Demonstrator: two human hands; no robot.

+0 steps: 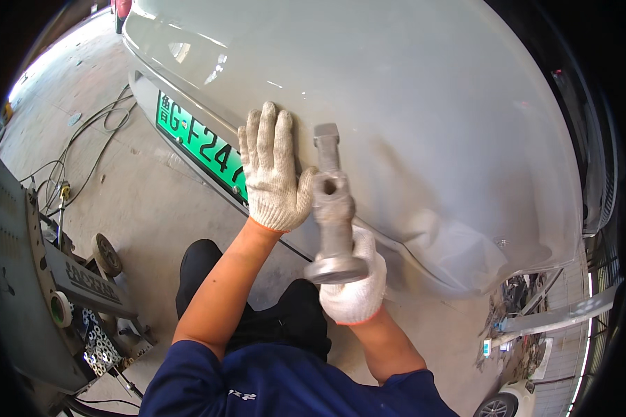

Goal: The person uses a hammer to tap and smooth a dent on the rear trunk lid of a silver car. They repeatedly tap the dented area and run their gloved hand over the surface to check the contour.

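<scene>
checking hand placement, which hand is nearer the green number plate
Left. The left hand lies flat on the car panel, overlapping the green number plate; the right hand grips the metal hammer, farther away.

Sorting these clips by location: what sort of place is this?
Most likely a car body repair shop: a gloved right hand holds a metal hammer against a dented grey car panel, with a welding-type machine and cables on the concrete floor.

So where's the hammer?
Mid-frame in the head view, the body hammer is in the gloved right hand, beside the left hand pressed flat on the grey car panel.
</scene>
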